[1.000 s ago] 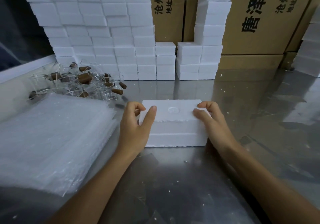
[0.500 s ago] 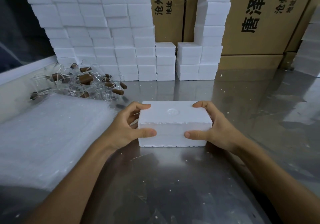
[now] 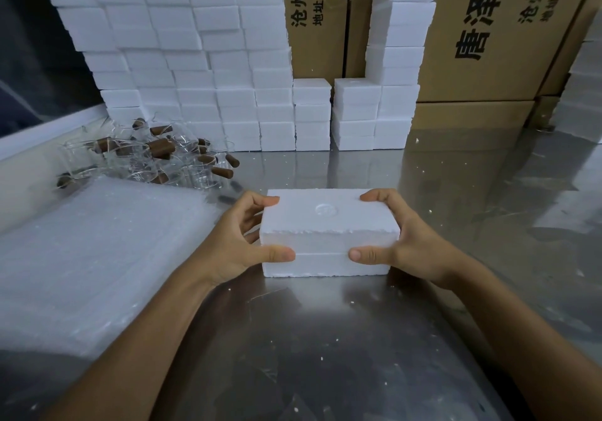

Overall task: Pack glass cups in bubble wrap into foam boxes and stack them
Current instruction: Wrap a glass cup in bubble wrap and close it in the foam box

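Head cam: closed foam box [image 3: 329,235] sits on the table [image 3: 325,339], left hand [image 3: 234,244] and right hand [image 3: 410,244] clamped on its ends, thumbs on the seam so my grip probably keeps the lid on for stacking.

Foam box [image 3: 329,225] on steel table [image 3: 309,339], hands [image 3: 234,248] at both ends.

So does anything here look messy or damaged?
Mostly tidy. The foam box that the left hand and right hand grip has a ragged lid edge, white crumbs dot the steel table, and the glass cups lie in a jumbled heap.
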{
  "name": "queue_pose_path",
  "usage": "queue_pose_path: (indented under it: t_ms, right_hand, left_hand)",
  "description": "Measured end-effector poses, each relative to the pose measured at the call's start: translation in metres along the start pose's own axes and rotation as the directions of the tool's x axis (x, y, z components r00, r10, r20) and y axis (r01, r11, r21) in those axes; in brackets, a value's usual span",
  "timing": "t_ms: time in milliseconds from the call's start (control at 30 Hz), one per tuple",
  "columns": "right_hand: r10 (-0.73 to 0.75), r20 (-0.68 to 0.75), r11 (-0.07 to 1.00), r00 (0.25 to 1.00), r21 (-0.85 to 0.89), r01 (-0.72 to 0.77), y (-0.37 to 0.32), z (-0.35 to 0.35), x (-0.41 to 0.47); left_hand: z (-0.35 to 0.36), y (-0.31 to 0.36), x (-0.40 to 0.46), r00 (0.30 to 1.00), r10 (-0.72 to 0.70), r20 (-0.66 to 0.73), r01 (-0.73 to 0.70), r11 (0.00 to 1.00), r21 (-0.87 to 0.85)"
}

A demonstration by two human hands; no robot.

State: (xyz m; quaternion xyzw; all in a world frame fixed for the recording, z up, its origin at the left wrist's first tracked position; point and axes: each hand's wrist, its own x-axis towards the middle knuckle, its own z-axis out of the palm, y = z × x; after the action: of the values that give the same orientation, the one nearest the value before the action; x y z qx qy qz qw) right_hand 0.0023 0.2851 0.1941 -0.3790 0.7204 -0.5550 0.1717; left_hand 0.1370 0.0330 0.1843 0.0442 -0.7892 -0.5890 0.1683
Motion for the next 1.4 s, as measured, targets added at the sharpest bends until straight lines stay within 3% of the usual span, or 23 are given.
queue_pose_path:
  t_ms: [367, 867, 1200, 1300, 1400]
  right_hand:
    - [-0.016, 0.033, 1.0, 0.999, 0.002, 0.016, 0.005, -0.007, 0.001]
    - [-0.001, 0.052, 0.998, 0.999, -0.065, 0.004, 0.004, -0.016, 0.0]
    - [-0.016, 0.035, 0.999, 0.999, -0.042, 0.018, 0.007, -0.018, 0.0]
    - [-0.046, 0.004, 0.999, 0.999, 0.026, 0.046, 0.007, -0.018, -0.001]
    - [-0.06, -0.047, 0.994, 0.997, 0.09, 0.064, 0.003, -0.02, 0.001]
  left_hand:
    - [-0.005, 0.001, 0.0, 0.998, 0.006, 0.055, -0.011, 0.995, 0.101]
    - [0.001, 0.001, -0.004, 0.997, 0.042, 0.065, -0.046, 0.997, 0.066]
    - [0.006, 0.005, -0.008, 0.998, 0.059, -0.034, -0.06, 0.998, -0.02]
    - [0.006, 0.011, -0.008, 0.996, 0.072, -0.044, -0.076, 0.991, -0.111]
    - [0.015, 0.015, -0.004, 0.985, 0.047, -0.169, -0.09, 0.961, -0.26]
